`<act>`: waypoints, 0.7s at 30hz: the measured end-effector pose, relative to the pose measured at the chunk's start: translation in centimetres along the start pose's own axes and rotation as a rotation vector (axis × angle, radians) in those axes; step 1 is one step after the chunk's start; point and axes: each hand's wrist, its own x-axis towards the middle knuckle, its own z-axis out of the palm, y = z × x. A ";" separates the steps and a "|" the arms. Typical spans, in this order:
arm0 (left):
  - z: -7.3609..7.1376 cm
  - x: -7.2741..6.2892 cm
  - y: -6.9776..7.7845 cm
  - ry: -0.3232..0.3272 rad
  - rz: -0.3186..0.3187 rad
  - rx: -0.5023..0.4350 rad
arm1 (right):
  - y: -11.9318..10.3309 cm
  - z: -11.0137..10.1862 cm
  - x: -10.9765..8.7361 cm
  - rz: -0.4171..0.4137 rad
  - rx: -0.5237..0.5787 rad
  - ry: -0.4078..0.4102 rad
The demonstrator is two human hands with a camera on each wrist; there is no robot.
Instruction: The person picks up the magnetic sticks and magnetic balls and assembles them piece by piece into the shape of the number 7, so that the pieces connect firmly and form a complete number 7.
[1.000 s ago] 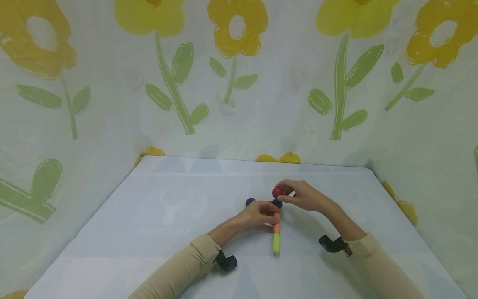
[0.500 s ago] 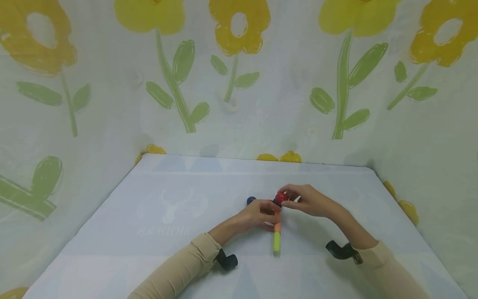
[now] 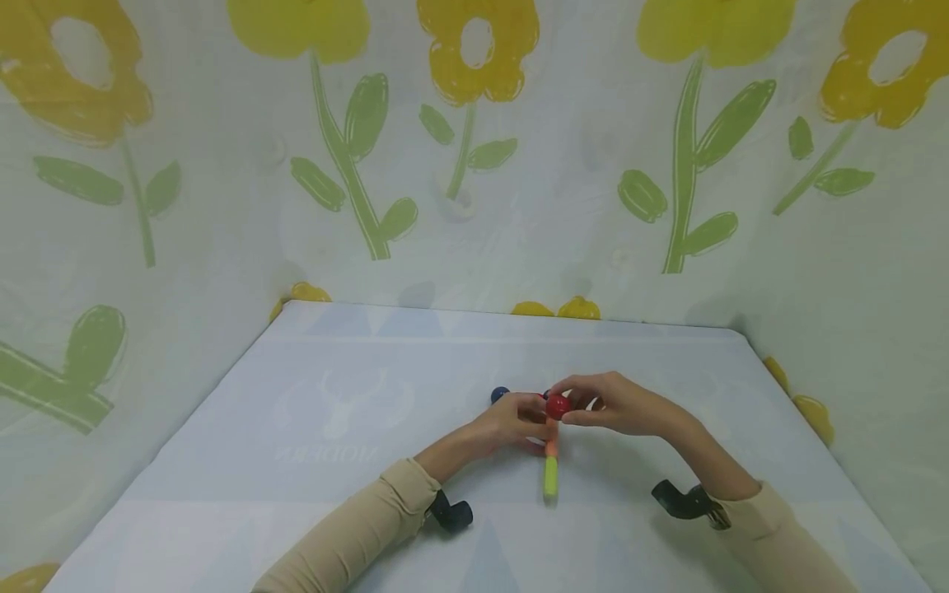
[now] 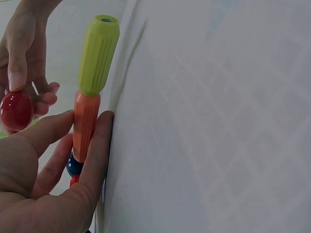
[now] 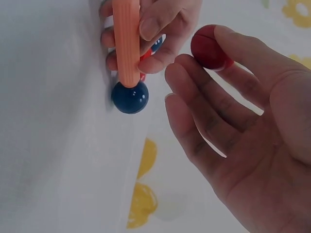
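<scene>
My left hand (image 3: 511,424) pinches a ridged orange rod (image 4: 86,126) between thumb and fingers. One end of that rod meets a yellow-green rod (image 4: 99,56) with a hole in its tip; at the other end is a dark blue ball (image 5: 130,98). Behind the left fingers a red piece (image 5: 145,58) shows in part. A second blue ball (image 3: 500,395) lies beyond the left hand. Between thumb and fingertips, my right hand (image 3: 619,403) holds a glossy red ball (image 5: 210,47). In the right wrist view this ball is apart from the orange rod.
Both hands work over a white table (image 3: 356,478) with faint printed patterns. A cloth with yellow flowers (image 3: 474,45) hangs behind and beside it. Black devices (image 3: 452,515) sit at both wrists, below the rolled sleeves.
The right hand has brought the red ball toward the person, from beyond the blue ball to in front of it. The left hand keeps its hold on the orange rod, almost still.
</scene>
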 end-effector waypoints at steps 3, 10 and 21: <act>0.0 0.0 0.0 0.003 -0.005 0.011 | -0.1 0.1 -0.1 -0.005 0.011 -0.029; 0.0 0.0 0.0 0.006 -0.002 0.031 | -0.3 0.4 -0.2 -0.019 0.020 -0.082; 0.0 0.1 0.1 0.044 -0.005 0.143 | -0.4 1.1 -0.3 -0.034 0.056 -0.146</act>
